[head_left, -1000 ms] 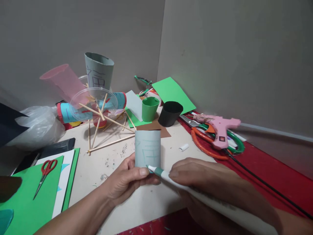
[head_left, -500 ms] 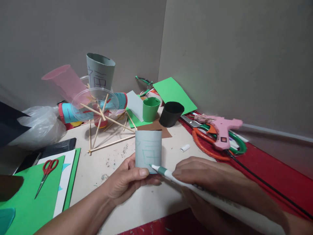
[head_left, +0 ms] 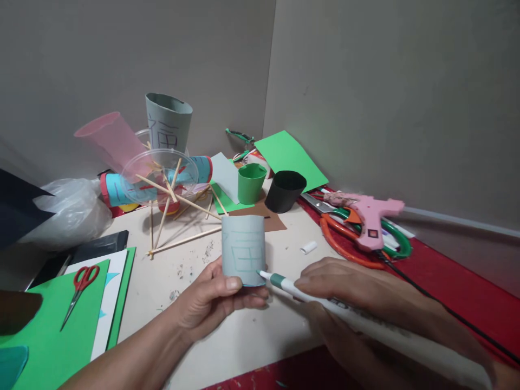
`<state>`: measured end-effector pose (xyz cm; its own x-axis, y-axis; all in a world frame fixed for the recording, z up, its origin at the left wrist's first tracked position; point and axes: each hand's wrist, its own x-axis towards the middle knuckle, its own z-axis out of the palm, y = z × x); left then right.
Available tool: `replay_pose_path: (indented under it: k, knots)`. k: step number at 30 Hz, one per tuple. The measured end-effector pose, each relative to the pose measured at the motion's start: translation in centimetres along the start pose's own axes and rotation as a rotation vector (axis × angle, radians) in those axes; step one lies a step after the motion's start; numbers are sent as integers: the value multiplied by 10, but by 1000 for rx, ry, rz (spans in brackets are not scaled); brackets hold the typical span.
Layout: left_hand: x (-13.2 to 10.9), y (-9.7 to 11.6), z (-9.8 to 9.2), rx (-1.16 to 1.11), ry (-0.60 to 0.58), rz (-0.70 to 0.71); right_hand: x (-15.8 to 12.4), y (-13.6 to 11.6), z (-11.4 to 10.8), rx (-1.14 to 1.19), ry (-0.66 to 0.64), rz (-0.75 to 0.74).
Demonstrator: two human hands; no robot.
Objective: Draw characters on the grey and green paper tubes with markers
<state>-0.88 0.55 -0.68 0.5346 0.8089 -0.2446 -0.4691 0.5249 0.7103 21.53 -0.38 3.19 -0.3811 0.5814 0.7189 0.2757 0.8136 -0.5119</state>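
1. Plain grey walls (head_left: 345, 81) meet behind a pale, dark-speckled surface (head_left: 148, 292).
2. Mid-view, a smooth grey-blue paper cylinder (head_left: 242, 238) is held upright, thin green lines on its face.
3. The left grip (head_left: 209, 300) pinches its lower edge at 7 o'clock, thumb across the front, fingers beneath.
4. The right grip (head_left: 365, 287) pinches a slim white-and-green marker (head_left: 284, 283), tip at the cylinder's 4 o'clock.
5. Around the cylinder: bright green paper cup (head_left: 249, 189), 12 o'clock; matt black cup (head_left: 284, 197), 1; pink plastic glue gun (head_left: 369, 214), between 2 and 3; red-handled metal scissors (head_left: 84, 277), 9; wooden-stick frame (head_left: 187, 241) with clear round discs, 10.
6. The cylinder partly hides a brown sheet (head_left: 276, 222) beyond it.
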Motion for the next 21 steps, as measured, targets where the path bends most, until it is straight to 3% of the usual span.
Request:
replay_pose_path:
  k: [17, 21]
  knots:
    - [-1, 1, -3, -27, -53, 15, -5, -4, -4, -134, 12, 55]
    - [-1, 0, -4, -40, -69, 18, -12, -9, -6, -150, 110, 126]
